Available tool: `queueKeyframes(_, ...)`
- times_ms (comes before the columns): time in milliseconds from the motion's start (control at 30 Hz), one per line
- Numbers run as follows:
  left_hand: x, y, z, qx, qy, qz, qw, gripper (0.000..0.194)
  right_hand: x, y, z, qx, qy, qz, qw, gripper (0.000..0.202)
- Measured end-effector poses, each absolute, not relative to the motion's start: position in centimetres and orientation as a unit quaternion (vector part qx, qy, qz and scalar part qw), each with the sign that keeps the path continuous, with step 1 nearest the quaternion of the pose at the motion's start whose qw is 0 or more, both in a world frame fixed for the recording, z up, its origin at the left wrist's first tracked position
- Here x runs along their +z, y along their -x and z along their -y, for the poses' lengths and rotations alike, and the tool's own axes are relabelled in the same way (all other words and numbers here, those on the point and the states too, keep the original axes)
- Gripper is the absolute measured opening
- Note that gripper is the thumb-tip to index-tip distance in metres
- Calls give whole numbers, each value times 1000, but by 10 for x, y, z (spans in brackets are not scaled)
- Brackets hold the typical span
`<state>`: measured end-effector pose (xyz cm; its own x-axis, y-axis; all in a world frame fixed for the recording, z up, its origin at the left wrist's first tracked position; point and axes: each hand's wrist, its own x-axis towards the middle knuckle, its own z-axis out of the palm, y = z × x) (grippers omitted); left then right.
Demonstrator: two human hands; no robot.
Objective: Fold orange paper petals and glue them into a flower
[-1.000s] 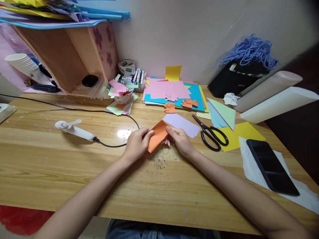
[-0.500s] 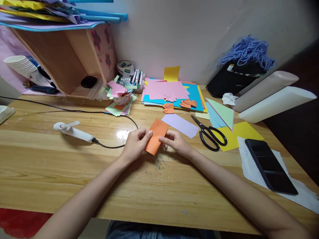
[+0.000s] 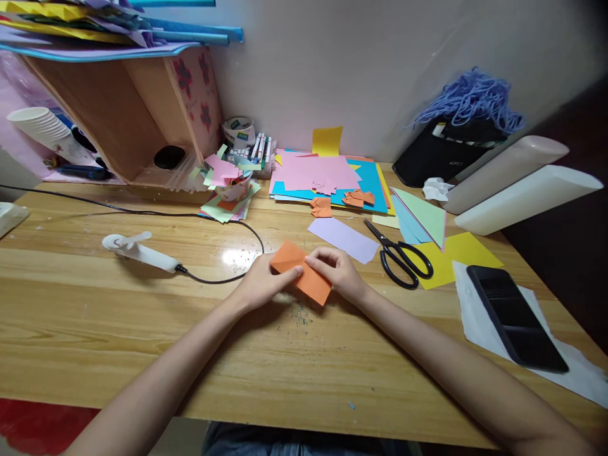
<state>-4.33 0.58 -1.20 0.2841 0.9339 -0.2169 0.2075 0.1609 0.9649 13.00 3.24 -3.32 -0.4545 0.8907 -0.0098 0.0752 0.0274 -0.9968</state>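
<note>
Between both hands, just above the wooden table, is a piece of orange paper (image 3: pixel 311 285), a slanted oblong with a faint crease near its upper left. My left hand (image 3: pixel 266 278) grips its left side, thumb on top and fingers hidden below. At the upper right edge my right hand (image 3: pixel 338 271) pinches the sheet between thumb and curled fingers. Beyond the hands lie a lilac paper strip (image 3: pixel 344 239) and black-handled scissors (image 3: pixel 401 254) with their blades together. Small folded orange paper pieces (image 3: pixel 322 207) rest by a stack of coloured paper (image 3: pixel 285 189).
A white glue gun (image 3: pixel 147 252) with a black cord lies at left. Behind it are a cardboard box (image 3: pixel 196 107), a cup of paper scraps (image 3: pixel 235 188) and markers (image 3: pixel 260 147). At right are yellow paper (image 3: pixel 468 253), a phone (image 3: pixel 515 316) and white rolls (image 3: pixel 527 199).
The orange paper has turned from standing nearly upright to slanting down toward the right. My left thumb has shifted onto its middle, and my right hand has moved to its upper edge.
</note>
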Motion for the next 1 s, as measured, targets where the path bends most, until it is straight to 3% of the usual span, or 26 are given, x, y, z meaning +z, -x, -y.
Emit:
queueKeyframes(133, -12, 45, -10, 349, -577, -549, 494, 30, -33, -127, -28, 554, 373, 679, 305, 27)
queueKeyframes(367, -17, 45, -12, 355, -567, -545, 506, 28, -34, -127, -30, 487, 444, 642, 392, 20)
queueKeyframes(600, -9, 47, -8, 276, -669, -527, 445, 27, -34, -128, -30, 487, 407, 684, 360, 16)
queueKeyframes(767, -8, 45, -5, 276, -706, -537, 369, 31, -32, -128, -30, 466, 411, 695, 362, 15)
queueKeyframes(1000, -3, 51, -7, 316, -686, -539, 373, 28, -34, -131, -38, 481, 440, 647, 396, 17)
